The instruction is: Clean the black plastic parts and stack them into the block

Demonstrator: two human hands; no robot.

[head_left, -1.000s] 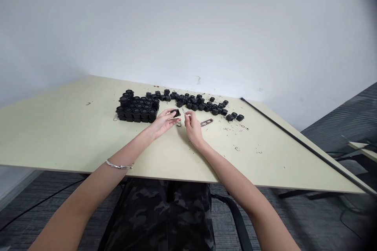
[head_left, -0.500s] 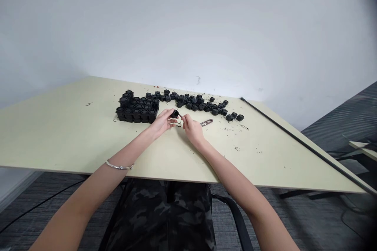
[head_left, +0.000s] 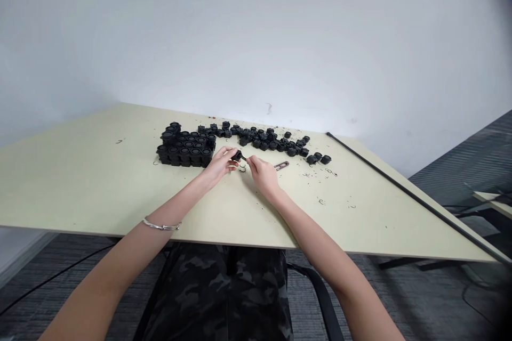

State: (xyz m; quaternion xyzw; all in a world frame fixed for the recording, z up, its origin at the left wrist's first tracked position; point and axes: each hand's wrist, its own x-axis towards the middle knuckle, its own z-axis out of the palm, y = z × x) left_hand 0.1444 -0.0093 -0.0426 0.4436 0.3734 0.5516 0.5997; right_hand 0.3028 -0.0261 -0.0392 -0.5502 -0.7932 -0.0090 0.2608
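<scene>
Between the fingertips of my left hand (head_left: 220,165) is a small black plastic cap-like part (head_left: 237,155). Its lower fingers are curled loosely beneath. My right hand (head_left: 263,175) is closed in a pinch on a thin dark tool (head_left: 244,158), whose tip meets the part's right side. Most of this tool is hidden by the fingers. Just past the right hand shows a slotted metal piece (head_left: 281,165), like the end of a pair of snips; whether it lies on the table or belongs to the held tool I cannot tell. Curled black shavings (head_left: 242,169) lie below the part.
Left of my hands stands a stacked block of similar black parts (head_left: 186,149). Many loose parts (head_left: 273,145) are strewn behind them toward the wall. Black scraps (head_left: 321,202) dot the pale table (head_left: 120,186). A long black rod (head_left: 400,186) lies along its right edge.
The part in my left hand has turned slightly, its opening showing less now. My right hand has shifted a little to the right, still pinching the tool.
</scene>
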